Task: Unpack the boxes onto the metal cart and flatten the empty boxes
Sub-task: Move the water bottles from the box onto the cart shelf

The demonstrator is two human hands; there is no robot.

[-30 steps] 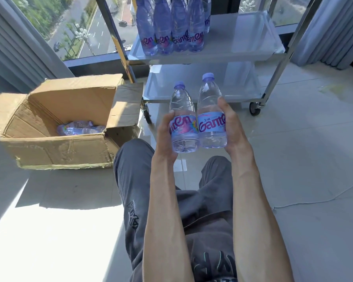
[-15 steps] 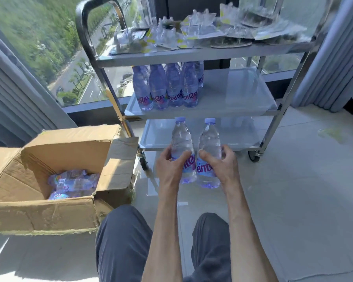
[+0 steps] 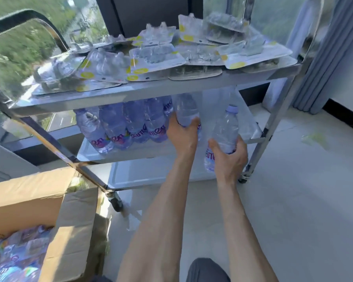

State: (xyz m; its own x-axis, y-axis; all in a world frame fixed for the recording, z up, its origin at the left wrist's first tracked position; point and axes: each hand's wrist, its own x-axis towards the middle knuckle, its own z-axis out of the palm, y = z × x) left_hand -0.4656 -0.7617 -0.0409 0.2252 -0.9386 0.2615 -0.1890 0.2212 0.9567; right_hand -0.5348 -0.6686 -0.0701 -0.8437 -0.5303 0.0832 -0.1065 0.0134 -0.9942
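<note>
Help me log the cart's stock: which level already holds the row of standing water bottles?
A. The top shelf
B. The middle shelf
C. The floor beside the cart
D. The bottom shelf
B. The row of water bottles stands on the middle shelf, beneath the top shelf covered in blister packs; the bottom shelf shows bare metal.
</note>
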